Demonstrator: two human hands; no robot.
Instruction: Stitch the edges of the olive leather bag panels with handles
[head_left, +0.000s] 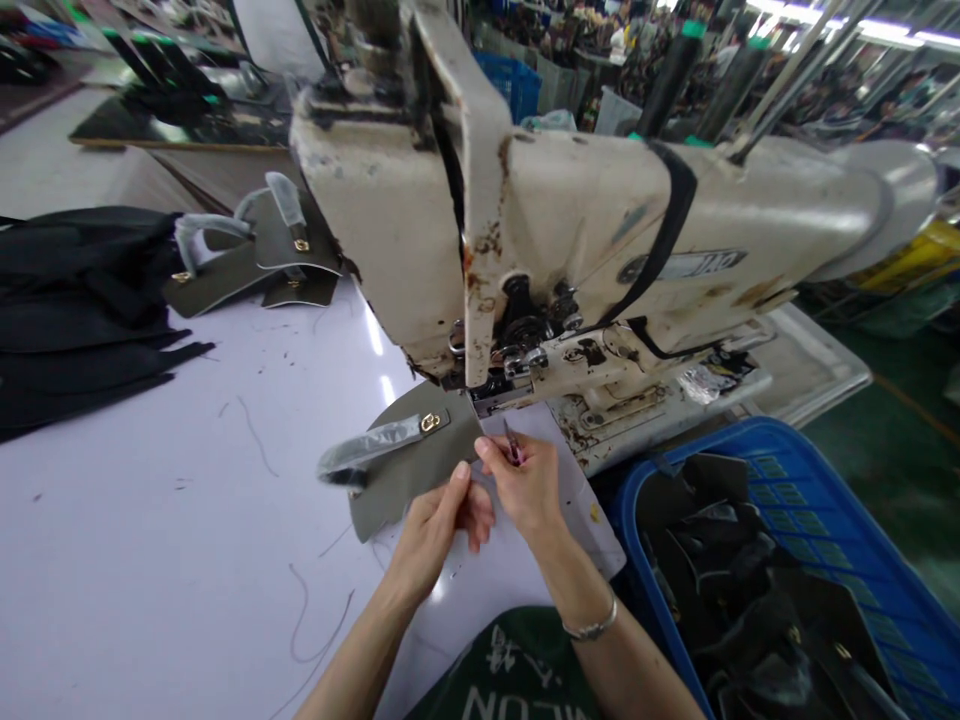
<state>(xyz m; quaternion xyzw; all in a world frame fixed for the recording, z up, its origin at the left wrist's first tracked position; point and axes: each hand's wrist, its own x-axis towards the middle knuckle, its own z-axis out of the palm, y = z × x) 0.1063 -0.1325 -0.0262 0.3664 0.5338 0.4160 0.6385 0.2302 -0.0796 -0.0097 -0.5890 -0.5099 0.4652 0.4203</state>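
Note:
An olive bag panel (409,470) lies under the sewing machine's presser area, its plastic-wrapped handle (375,442) fixed by a gold-coloured buckle (430,422). Just off the panel's near edge is my left hand (442,520). Its thumb is pressed toward the index finger and the other fingers are curled; what they pinch, if anything, is hidden. My right hand (529,485) is closed around a small pointed tool (512,440) with a dark tip and a pink part. That hand's thumb and index finger meet near the panel's right corner, beside the other hand's thumb.
The sewing machine (600,220) spans the space above my hands. At right, a blue basket (750,432) holds several dark panels with handles. Further panels (225,275) and black fabric pieces (82,300) lie at left on the white table (150,580), among loose threads.

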